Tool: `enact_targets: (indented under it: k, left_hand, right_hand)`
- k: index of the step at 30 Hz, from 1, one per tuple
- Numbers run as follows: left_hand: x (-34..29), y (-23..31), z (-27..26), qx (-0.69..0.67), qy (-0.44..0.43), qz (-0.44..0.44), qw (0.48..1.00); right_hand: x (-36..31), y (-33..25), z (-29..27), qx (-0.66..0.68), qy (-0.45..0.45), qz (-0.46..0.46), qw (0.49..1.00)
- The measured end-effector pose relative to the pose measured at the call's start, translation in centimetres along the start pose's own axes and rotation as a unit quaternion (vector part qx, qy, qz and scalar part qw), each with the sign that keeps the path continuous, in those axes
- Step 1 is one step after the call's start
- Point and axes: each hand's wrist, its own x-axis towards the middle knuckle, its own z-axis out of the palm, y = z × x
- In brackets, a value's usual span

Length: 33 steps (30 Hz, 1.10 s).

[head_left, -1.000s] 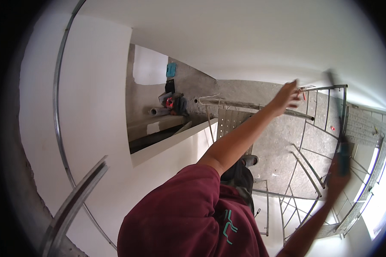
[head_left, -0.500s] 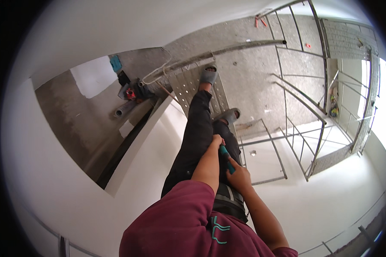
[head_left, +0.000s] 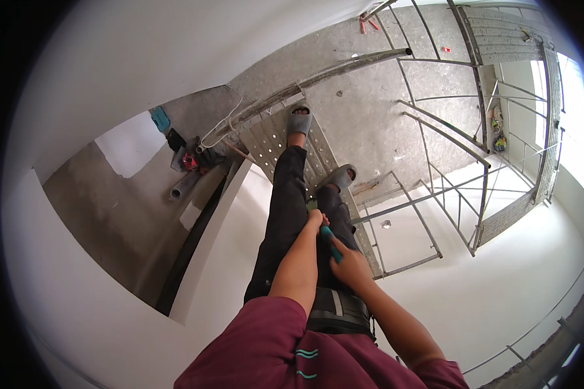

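Observation:
I look down my own body at black trousers and grey sandals (head_left: 298, 120) standing on a perforated metal scaffold plank (head_left: 262, 139). My two hands meet in front of my thighs. My right hand (head_left: 349, 262) is wrapped around a teal-handled tool (head_left: 331, 243). My left hand (head_left: 315, 222) is closed over the tool's upper end, touching the right hand. The tool's working end is hidden by the fingers. A black belt with a grey strip (head_left: 336, 311) sits just below the hands.
Metal scaffold tubes and frames (head_left: 434, 194) surround the plank to the right. Far below is a concrete floor with a red tool (head_left: 189, 162), a grey pipe (head_left: 183, 185) and a teal object (head_left: 160, 118). White walls flank both sides; a bright window (head_left: 574, 117) is at right.
A second ago both arms reached up, the right hand holding the tool high. They have come down together in front of my thighs, and the view now points down.

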Motion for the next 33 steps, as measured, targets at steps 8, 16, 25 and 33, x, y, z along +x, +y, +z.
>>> enact_targets:
  k: [8,16,25,33]
  left_hand:
    - [-0.3,2.2,0.6,-0.048,0.002,-0.059,0.997]
    - [3.4,1.1,0.2,0.019,0.013,0.046,0.999]
    - [1.4,0.0,-0.7,0.140,-0.020,0.018,0.990]
    - [3.2,0.2,-2.6,0.088,0.031,0.018,0.995]
  right_hand:
    - [-3.2,-0.2,-0.7,0.023,-0.003,-0.009,1.000]
    - [-0.3,1.8,3.8,0.046,0.065,0.002,0.997]
    - [-3.4,2.0,2.0,0.065,0.033,-0.013,0.997]
    - [-2.2,1.9,4.3,0.056,0.018,-0.013,0.998]
